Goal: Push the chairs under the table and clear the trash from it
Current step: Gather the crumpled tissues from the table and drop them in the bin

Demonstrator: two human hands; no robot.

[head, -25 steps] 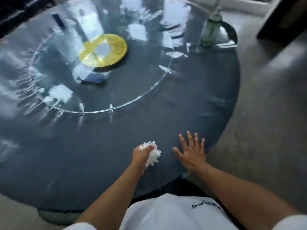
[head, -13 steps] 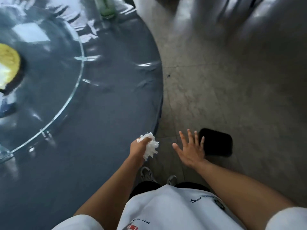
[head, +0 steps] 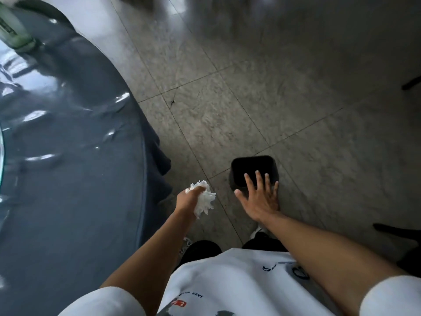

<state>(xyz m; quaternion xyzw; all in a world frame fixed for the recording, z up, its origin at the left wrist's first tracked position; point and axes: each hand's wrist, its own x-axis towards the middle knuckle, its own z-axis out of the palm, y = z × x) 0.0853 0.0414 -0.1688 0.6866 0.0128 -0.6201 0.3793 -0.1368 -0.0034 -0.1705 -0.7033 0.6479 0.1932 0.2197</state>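
Head view: 2 hands (head: 190,199), 1 tissue wad (head: 206,200), 1 black bin (head: 252,166).

This looks like a dining room, in a home or a small eating place; which of the two cannot be told. A large round table covered with a glossy dark grey-blue cloth (head: 75,179) fills the left side, with the curved rim of a clear glass turntable (head: 1,153) at its far left edge and a pale green plastic bottle (head: 13,30) standing on it. The ground is a floor of large mottled grey stone tiles (head: 284,99) with thin dark joints, and a small black rectangular waste bin (head: 252,166) stands on it near the table's edge.
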